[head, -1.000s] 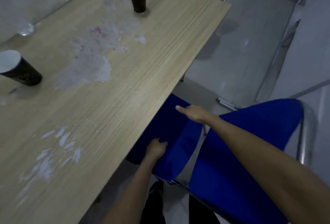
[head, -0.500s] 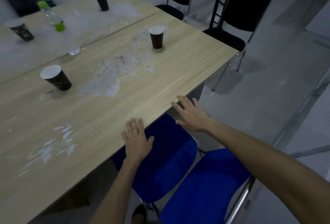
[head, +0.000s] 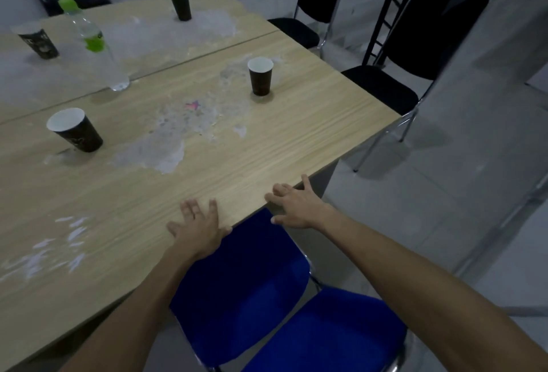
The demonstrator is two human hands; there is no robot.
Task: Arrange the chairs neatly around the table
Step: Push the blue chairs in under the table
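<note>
A blue padded chair [head: 249, 291] stands below me with its seat partly tucked under the near edge of the wooden table [head: 296, 140]; its blue backrest [head: 332, 333] is closest to me. My left hand [head: 197, 224] hovers open over the table edge, fingers spread, holding nothing. My right hand [head: 296, 207] is open too, above the seat's far corner by the table's edge. A black chair [head: 415, 54] stands at the table's right end, and a second black chair [head: 314, 0] stands further back.
Several dark paper cups stand on the table, one near the right end [head: 260, 76] and one at the left [head: 74, 130]. A clear bottle with a green cap [head: 95, 45] stands behind. A black ladder-like frame [head: 385, 15] rises at the back right. Grey tiled floor [head: 444, 193] lies to the right.
Both hands have let go of the blue chair and risen, open, over the table edge. The view has lifted, bringing the far table and the black chairs into sight.
</note>
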